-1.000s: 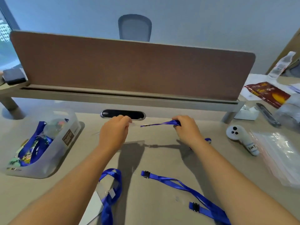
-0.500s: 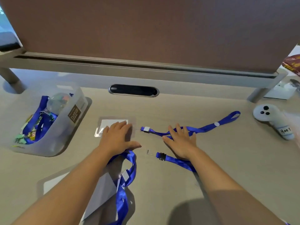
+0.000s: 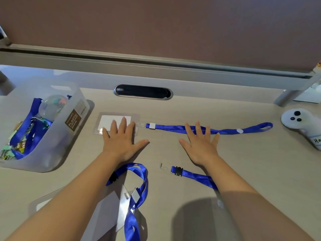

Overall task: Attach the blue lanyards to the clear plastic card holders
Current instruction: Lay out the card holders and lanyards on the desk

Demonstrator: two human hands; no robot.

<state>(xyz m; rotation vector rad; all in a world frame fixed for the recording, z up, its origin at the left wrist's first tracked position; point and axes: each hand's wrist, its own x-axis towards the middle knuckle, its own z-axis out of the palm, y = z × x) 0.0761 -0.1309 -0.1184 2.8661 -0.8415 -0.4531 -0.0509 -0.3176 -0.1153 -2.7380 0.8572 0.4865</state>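
Both hands lie flat on the desk (image 3: pixel 243 162) with fingers straight and spread, gripping nothing; the left hand (image 3: pixel 121 141) rests its fingertips on a clear card holder (image 3: pixel 107 121) with a white card inside, and the right hand (image 3: pixel 199 143) lays its fingertips across a blue lanyard (image 3: pixel 225 130) stretched out sideways; that lanyard's clip end lies right at the holder's edge, though I cannot tell whether it is hooked on; nearer the person, a second lanyard (image 3: pixel 192 175) with a black buckle runs under the right forearm, and a third lanyard (image 3: pixel 139 192) loops over another card holder (image 3: pixel 107 211) under the left forearm; off to the left stands a plastic bin (image 3: pixel 76 119) holding more lanyards; a white controller (image 3: pixel 298 122) lies at the far right.
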